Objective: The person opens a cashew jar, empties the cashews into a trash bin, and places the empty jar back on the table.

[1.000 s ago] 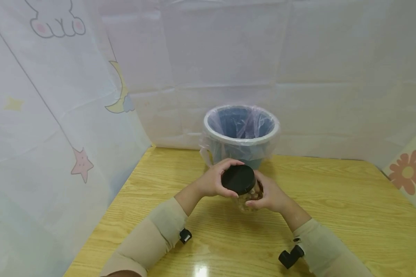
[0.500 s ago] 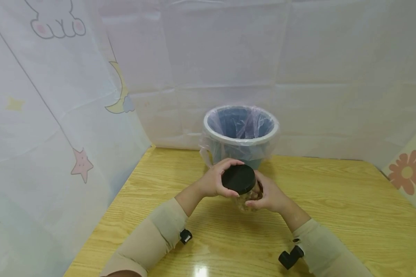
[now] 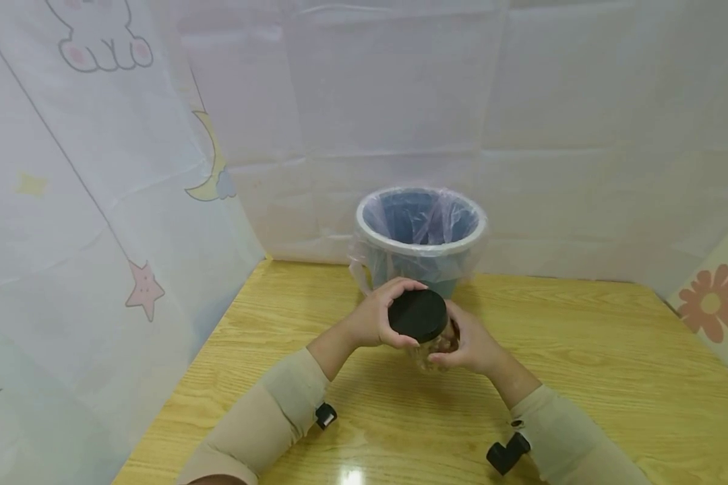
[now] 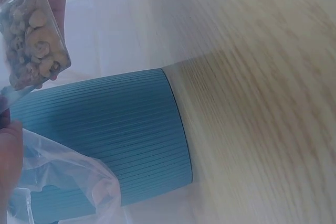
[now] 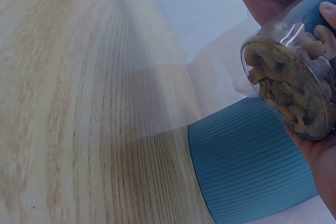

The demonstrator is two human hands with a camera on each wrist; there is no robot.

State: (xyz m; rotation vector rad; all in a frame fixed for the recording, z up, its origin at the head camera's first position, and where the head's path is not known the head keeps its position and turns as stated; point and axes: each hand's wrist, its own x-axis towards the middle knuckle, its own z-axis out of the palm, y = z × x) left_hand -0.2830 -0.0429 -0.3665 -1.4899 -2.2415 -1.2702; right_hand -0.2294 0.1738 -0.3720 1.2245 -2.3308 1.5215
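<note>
A clear jar [image 5: 289, 85] with a black lid [image 3: 418, 315] is held tilted above the table in front of the bin. Through its wall and base show curved, brownish pieces that look like nuts. My left hand [image 3: 373, 320] grips the lid, thumb on the near side and fingers round the far side. With my right hand [image 3: 478, 345] I hold the jar's body from the right, the thumb across its front. In the left wrist view the jar's lower part is seen side on, while the lid is largely out of that view.
Just behind the hands stands a blue ribbed bin [image 4: 115, 135] with a white rim [image 3: 425, 249]. A thin plastic bag [image 3: 449, 214] lines it and hangs over the outside. The wooden table [image 3: 582, 350] meets white printed sheets [image 3: 370, 87] at the back and left.
</note>
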